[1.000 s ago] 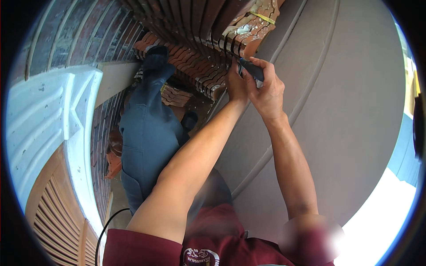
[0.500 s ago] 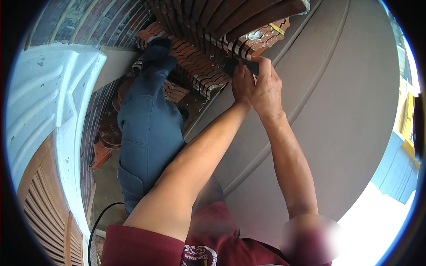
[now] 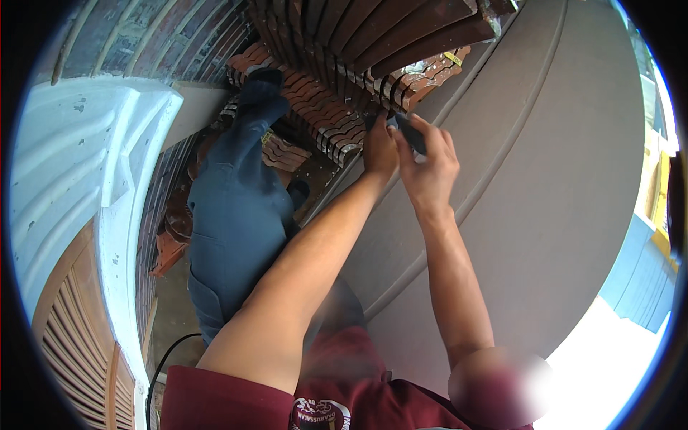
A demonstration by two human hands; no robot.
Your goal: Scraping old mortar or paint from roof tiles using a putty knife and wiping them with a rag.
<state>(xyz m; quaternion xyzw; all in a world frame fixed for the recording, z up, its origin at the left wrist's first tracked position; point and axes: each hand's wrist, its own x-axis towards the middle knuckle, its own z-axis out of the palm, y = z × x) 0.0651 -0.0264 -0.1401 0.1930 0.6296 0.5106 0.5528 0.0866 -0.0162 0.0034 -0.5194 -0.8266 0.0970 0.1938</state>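
Note:
Both my arms reach up to a stack of red-brown clay roof tiles [image 3: 337, 64] at the top of the view. My left hand [image 3: 380, 150] presses its fingers against the lower ends of the tiles. Just to its right, my right hand [image 3: 430, 168] is closed around a small dark tool [image 3: 411, 133] whose tip points at the tile edges. What kind of tool it is cannot be told. My blue trouser leg [image 3: 236, 222] and dark shoe [image 3: 261, 79] stand on the tiles below.
A grey rendered wall with raised curved mouldings [image 3: 516, 201] fills the right side. A white arched surround [image 3: 93, 165] and brown louvred shutter [image 3: 64, 337] lie at left, beside brickwork [image 3: 136, 36]. Broken tile pieces [image 3: 168, 247] lie near my leg. A black cable [image 3: 161, 365] runs at bottom.
Both hands have slid slightly down and left along the tile edge. The dark tool now sticks out more plainly from my right hand.

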